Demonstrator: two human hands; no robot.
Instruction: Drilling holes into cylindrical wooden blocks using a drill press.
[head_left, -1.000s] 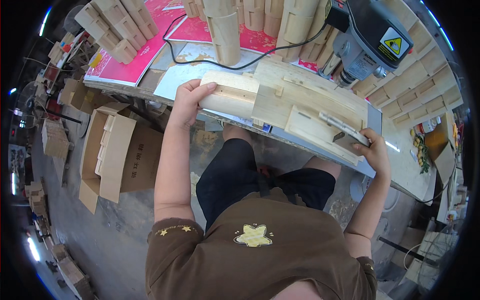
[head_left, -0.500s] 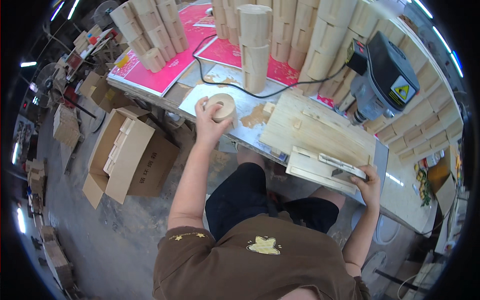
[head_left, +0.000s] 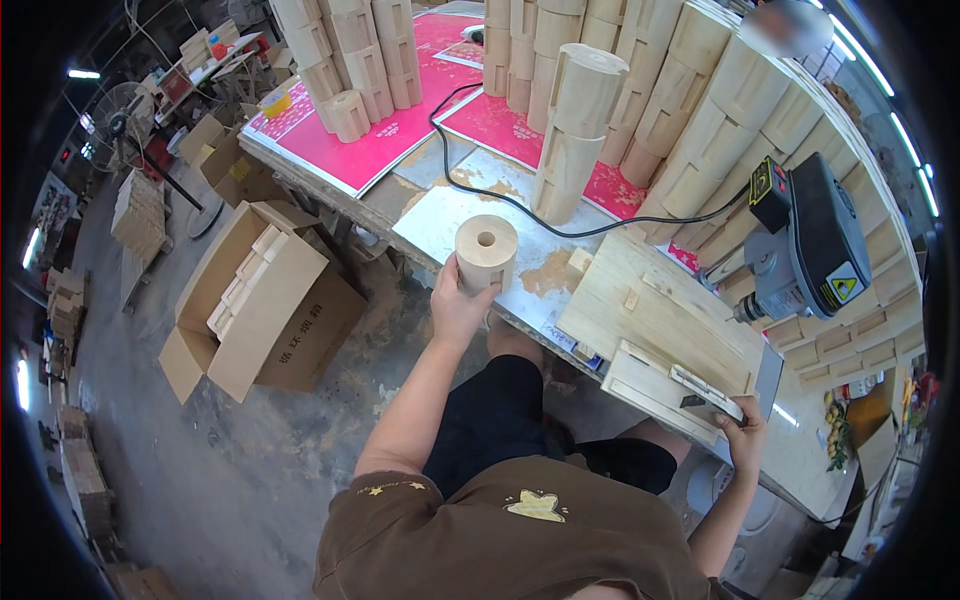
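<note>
A pale wooden cylinder with a round hole in its top stands upright near the bench's front edge. My left hand grips its lower side, thumb on the right and fingers on the left. To the right, a wooden jig board lies on the bench, with a smaller wooden block along its near edge. My right hand is closed around the dark end of a narrow pale bar on that block. Part of the bar is hidden by my fingers.
A black drill head with a metal chuck overhangs the jig's right side. Stacked wooden cylinders line the back. A black cable crosses the bench. An open cardboard box of wooden pieces stands on the floor at left.
My left fingers have left the cylinder's top and now hold its lower side. The view has shifted, so the bench sits further right and lower. My right hand keeps its grip on the bar.
</note>
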